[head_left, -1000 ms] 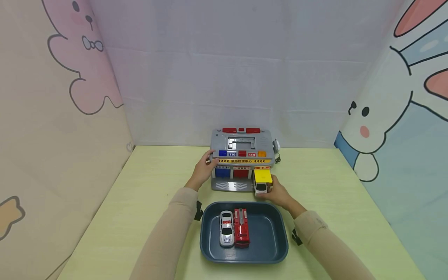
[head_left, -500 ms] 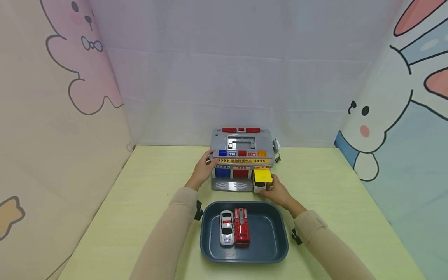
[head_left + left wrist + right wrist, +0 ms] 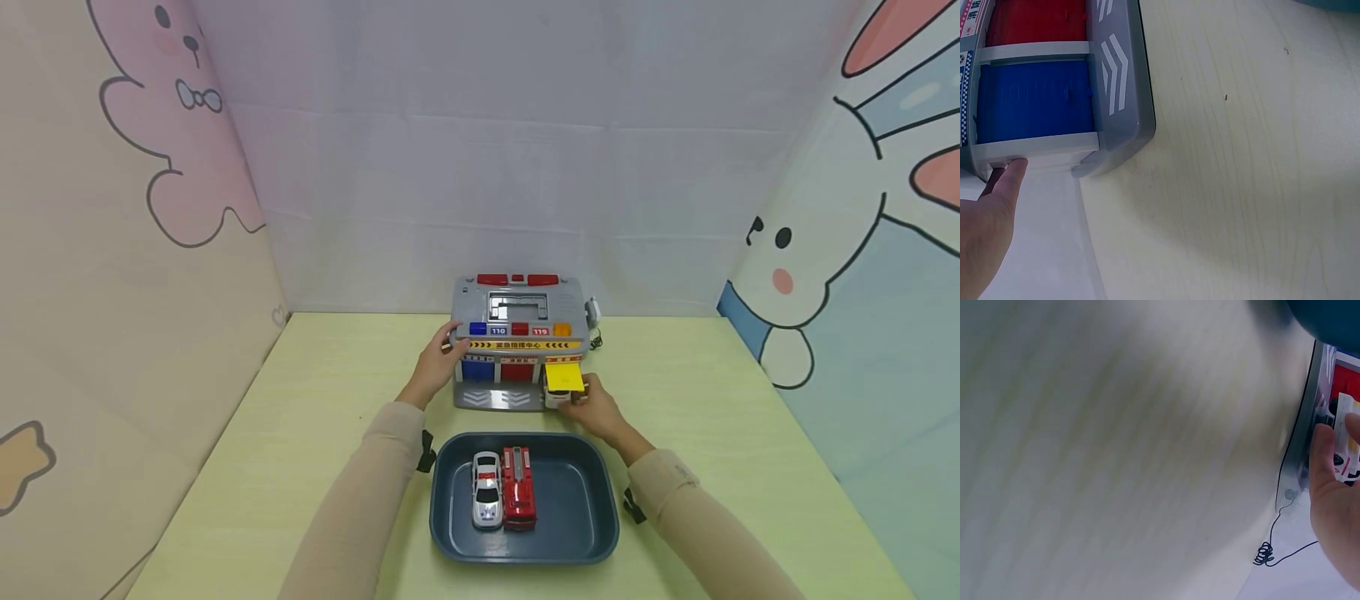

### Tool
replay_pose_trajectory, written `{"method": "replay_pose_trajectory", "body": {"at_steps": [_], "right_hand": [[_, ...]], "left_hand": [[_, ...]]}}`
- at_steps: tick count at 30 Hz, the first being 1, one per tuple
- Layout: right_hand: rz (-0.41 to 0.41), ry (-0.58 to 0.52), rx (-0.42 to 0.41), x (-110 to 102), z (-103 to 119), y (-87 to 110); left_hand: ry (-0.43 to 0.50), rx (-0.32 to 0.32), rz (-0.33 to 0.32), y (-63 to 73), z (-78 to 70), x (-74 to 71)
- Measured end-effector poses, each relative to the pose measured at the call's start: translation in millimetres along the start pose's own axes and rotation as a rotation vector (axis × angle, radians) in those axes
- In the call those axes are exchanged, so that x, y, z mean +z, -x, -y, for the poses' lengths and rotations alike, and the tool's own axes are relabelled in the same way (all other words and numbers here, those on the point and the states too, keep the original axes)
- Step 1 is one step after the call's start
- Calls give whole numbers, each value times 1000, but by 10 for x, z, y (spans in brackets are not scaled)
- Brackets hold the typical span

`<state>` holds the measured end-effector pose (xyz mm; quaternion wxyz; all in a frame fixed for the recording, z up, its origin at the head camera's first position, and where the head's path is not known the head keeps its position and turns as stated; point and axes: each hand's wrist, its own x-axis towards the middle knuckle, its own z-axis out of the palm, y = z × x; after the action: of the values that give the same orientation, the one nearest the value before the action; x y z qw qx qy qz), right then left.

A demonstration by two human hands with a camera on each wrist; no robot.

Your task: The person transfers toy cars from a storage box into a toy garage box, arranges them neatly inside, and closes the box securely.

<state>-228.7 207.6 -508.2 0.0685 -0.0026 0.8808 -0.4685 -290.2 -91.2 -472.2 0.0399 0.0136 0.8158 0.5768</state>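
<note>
A grey toy garage (image 3: 517,400) stands at the back of the table, with a blue door (image 3: 477,370), a red door (image 3: 517,372) and a raised yellow flap (image 3: 564,377). My left hand (image 3: 433,367) holds the garage's left edge; in the left wrist view one of its fingers (image 3: 1011,178) touches the side wall. Under the flap, partly inside the right bay, sits a white toy car (image 3: 556,402). My right hand (image 3: 600,410) pinches this car between thumb and finger, seen close in the right wrist view. The flap hides most of the car's body.
A dark blue tray (image 3: 577,552) lies in front of the garage, holding a silver toy car (image 3: 487,492) and a red toy fire engine (image 3: 519,490) side by side. A coiled black cord (image 3: 1264,553) hangs by the garage's right side. Fabric walls (image 3: 450,167) enclose the table.
The white toy car has slid backward under the yellow flap, pushed by my right hand, so less of it shows. My left hand has stayed on the garage.
</note>
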Motion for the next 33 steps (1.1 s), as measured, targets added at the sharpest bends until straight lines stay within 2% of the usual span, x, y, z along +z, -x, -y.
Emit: {"method": "replay_pose_trajectory", "body": {"at_steps": [18, 29, 33], "right_hand": [[-122, 71, -31, 27, -11, -36], [-121, 10, 42, 59, -13, -132], [-142, -7, 12, 68, -14, -123]], "left_hand": [[-4, 1, 4, -2, -5, 26], [-5, -2, -7, 27, 2, -14], [-4, -7, -8, 35, -3, -21]]}}
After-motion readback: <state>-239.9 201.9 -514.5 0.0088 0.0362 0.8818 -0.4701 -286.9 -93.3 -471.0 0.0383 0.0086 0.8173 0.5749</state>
